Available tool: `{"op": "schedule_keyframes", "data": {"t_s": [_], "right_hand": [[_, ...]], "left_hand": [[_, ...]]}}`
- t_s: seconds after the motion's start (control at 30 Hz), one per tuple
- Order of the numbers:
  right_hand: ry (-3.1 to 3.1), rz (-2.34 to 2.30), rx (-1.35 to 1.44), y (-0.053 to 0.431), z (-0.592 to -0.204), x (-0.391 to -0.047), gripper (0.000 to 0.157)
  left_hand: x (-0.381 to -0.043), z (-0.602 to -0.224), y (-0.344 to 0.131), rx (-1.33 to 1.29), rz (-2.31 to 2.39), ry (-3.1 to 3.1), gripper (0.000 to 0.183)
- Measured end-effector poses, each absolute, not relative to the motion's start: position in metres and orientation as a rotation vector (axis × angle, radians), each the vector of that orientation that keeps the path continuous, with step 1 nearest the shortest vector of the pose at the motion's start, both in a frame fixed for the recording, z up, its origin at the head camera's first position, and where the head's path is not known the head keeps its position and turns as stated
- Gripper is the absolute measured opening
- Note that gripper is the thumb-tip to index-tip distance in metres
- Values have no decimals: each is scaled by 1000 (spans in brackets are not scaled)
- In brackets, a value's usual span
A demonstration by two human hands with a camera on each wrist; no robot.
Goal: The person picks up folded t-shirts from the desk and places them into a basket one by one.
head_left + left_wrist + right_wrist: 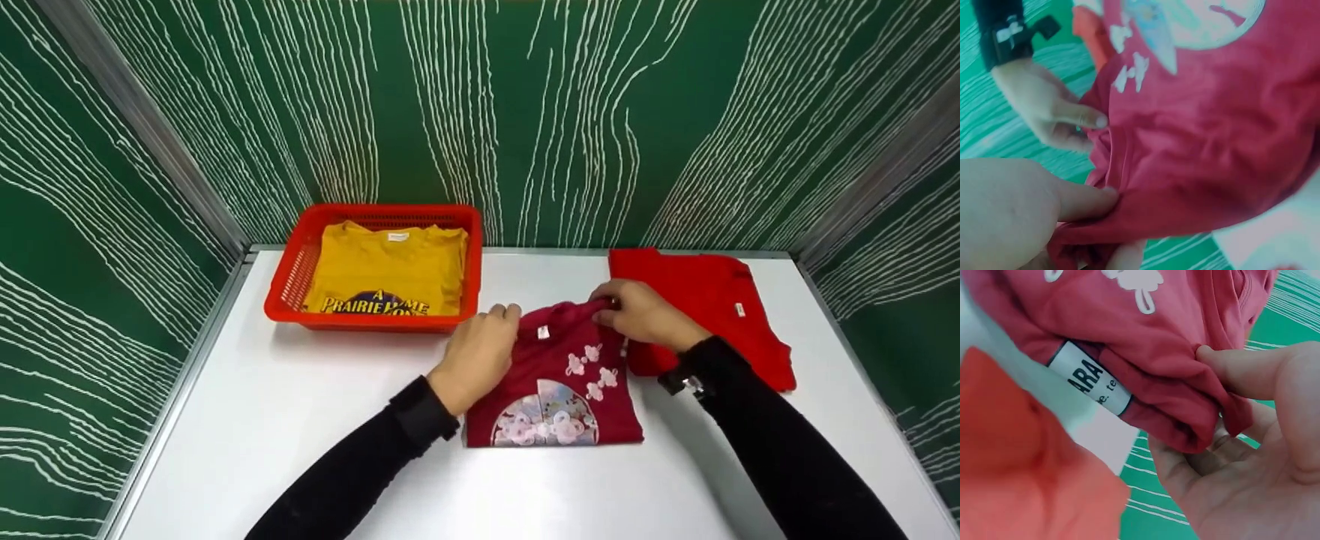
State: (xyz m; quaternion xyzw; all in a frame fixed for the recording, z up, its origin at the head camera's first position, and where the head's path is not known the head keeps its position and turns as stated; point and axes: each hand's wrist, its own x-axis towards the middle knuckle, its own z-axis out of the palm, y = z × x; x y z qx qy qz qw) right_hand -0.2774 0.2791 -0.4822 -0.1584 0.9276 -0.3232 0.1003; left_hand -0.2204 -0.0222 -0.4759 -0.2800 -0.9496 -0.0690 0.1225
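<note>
A folded maroon T-shirt [540,360] with pale flower patches and a half-round floral print lies toward the front of the white table, its top edge raised. My left hand [480,356] pinches its upper left corner; in the left wrist view that thumb [1089,199] presses on the cloth. The upper right corner is pinched by my right hand [641,311]. In the right wrist view, thumb and fingers of the right hand [1241,405] hold bunched fabric, and a white printed label [1089,377] shows on the shirt [1162,365]. Some fingertips are hidden by cloth.
A red plastic basket [296,300] at the back left holds a folded yellow T-shirt [390,270] with dark lettering. Bright red folded clothing [712,307] lies on the right, partly behind my right hand. Green walls with white lines enclose the white table [300,420].
</note>
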Motion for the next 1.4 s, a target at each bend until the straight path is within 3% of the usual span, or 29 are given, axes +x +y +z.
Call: {"op": "schedule_keyframes", "data": {"t_s": [0.3,0.53,0.7,0.93,1.17,1.4], "right_hand": [[2765,-1167,-534,284,-439,-261,10],[2886,-1179,-758,281,-411,-240,25],[2990,-1167,-840,268,-397,-229,20],[3096,-1144,-889,241,-394,-227,15],[2966,-1100,-1094,211,-399,-237,16],[2891,-1085,-1089,169,-419,-248,18]], "left_hand": [[-218,-428,-69,-862,-691,-2877,22],[-210,-397,-95,-809,-889,-2833,31],[-205,-383,-110,-801,-937,-2708,35],[-203,-381,-133,-721,-1100,-2444,20],[-199,-389,-169,-599,-1081,-2393,16],[-200,-413,-209,-447,-1015,-2438,17]]}}
